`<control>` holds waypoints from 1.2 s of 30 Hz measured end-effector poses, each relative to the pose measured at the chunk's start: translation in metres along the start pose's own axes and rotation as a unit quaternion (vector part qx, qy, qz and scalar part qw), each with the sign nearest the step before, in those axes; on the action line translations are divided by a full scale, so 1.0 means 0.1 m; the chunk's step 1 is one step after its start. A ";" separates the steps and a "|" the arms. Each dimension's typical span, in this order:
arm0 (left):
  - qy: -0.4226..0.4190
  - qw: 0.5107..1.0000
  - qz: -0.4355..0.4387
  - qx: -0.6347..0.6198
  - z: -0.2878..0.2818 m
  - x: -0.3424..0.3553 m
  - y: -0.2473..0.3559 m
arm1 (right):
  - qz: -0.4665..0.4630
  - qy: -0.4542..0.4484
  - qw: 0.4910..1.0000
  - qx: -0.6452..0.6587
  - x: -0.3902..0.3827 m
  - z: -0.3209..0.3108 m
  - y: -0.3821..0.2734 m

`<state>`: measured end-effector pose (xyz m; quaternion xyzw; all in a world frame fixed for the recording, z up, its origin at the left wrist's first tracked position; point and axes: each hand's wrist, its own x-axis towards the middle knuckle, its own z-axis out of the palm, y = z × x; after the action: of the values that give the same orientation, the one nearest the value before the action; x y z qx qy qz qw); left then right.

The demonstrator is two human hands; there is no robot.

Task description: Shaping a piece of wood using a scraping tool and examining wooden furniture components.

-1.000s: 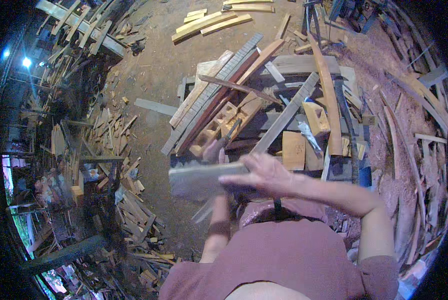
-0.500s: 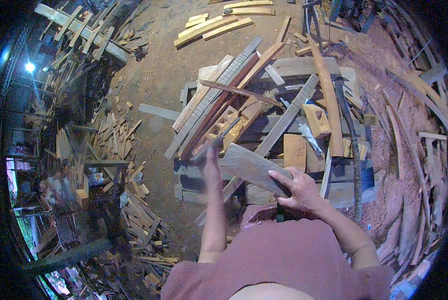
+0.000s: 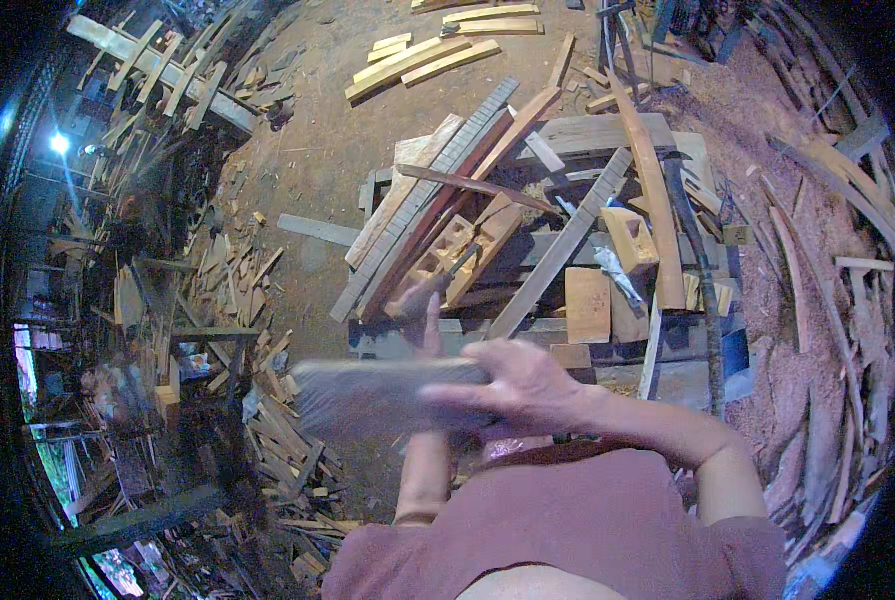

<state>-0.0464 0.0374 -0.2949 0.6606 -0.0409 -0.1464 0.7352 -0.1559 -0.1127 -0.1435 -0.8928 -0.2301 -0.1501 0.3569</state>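
My right hand (image 3: 528, 390) is closed around one end of a weathered wooden board (image 3: 368, 395). The board lies crosswise in front of my body and is blurred by motion. Beyond it my left hand (image 3: 432, 325) is raised, closed on a chisel (image 3: 458, 264) with a wooden handle and a dark, narrow blade. The board covers my left wrist. The blade slants up and to the right, over a light wooden block (image 3: 488, 240) with squarish recesses cut in it. Whether the tip touches the block I cannot tell.
The block sits on a low plank bench (image 3: 608, 130) among long slats and a dark bar (image 3: 703, 290). A second recessed block (image 3: 630, 240) and a crumpled pale wrapper (image 3: 618, 275) lie right of it. Offcuts (image 3: 298, 450) heap at left; sawdust (image 3: 768, 330) covers the right.
My right hand has swung the board left and toward my body, turning it level across my left forearm. The chisel in my left hand has shifted slightly.
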 end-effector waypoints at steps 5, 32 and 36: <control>-0.010 1.000 0.010 -0.001 -0.05 0.00 -0.14 | -0.141 0.155 0.978 -0.009 0.41 0.18 -0.12; 0.010 0.983 0.122 0.136 -0.14 0.23 -0.40 | 0.031 -0.084 0.972 -0.219 0.16 0.30 0.90; 0.009 0.965 0.164 0.206 -0.23 0.10 -0.56 | 0.007 -0.007 0.993 -0.113 0.18 0.13 0.58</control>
<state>-0.0400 0.0517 -0.3545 0.7832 -0.1713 -0.0061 0.5977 -0.1092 -0.1348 -0.1780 -0.9302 -0.2075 -0.1666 0.2528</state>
